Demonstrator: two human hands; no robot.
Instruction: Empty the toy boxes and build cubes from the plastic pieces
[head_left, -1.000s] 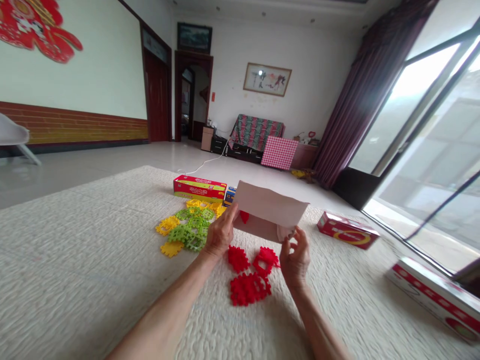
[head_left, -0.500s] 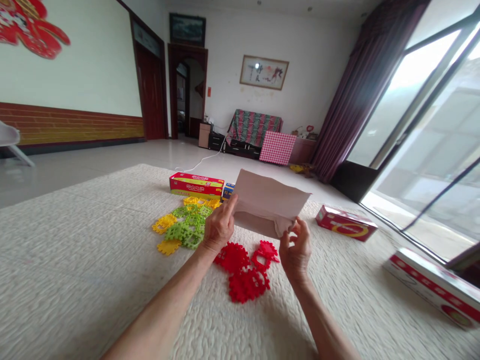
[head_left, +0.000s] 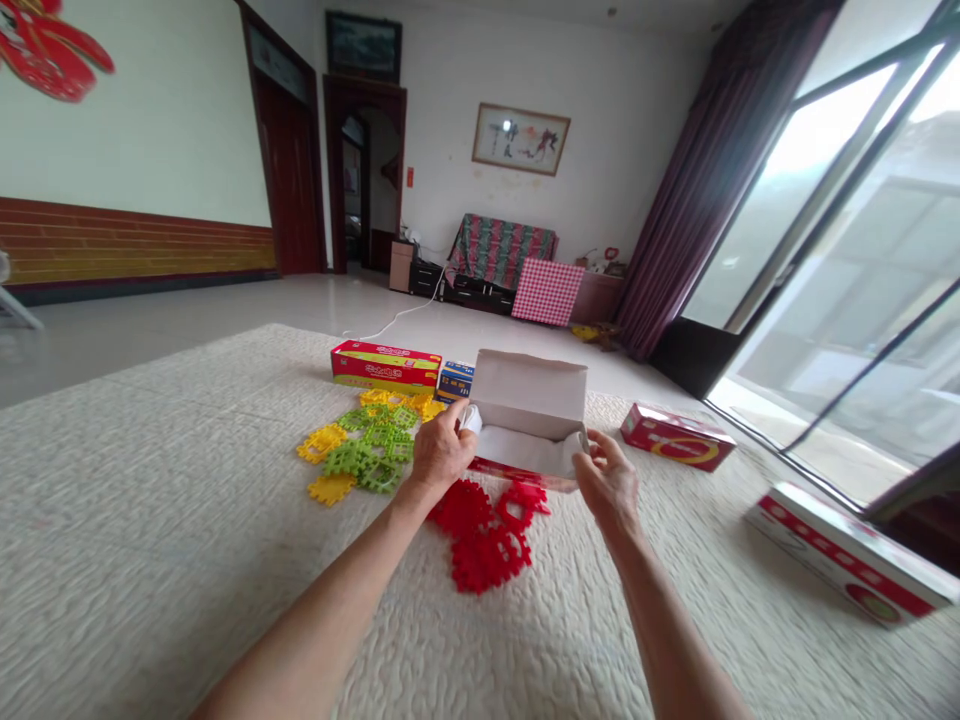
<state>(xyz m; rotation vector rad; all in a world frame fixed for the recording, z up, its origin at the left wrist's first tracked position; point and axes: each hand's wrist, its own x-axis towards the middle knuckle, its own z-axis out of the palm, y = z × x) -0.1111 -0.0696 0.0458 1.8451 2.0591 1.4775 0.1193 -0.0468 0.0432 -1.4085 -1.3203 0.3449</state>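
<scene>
Between my hands is a cardboard box [head_left: 529,393] with its lid raised, its pale inside showing and a red strip along the near side. My left hand [head_left: 442,452] grips its left end by a white side flap. On the right end, my right hand [head_left: 609,475] is closed with the thumb inside the rim. Just below the box lie several red interlocking plastic pieces [head_left: 491,560]. Left of my left hand, green pieces [head_left: 364,455] lie in a loose pile, with yellow pieces [head_left: 331,489] around them.
Behind the pieces stand a red and yellow-green box [head_left: 386,366] and a small blue box [head_left: 454,381]. To the right lie a dark red box [head_left: 677,437] and a long white and red box [head_left: 851,550]. Everything rests on a cream quilted cover [head_left: 187,500].
The box has tipped so its open inside faces me, where before mostly a plain grey-brown panel showed. Both hands stay at its ends. The view has shifted slightly.
</scene>
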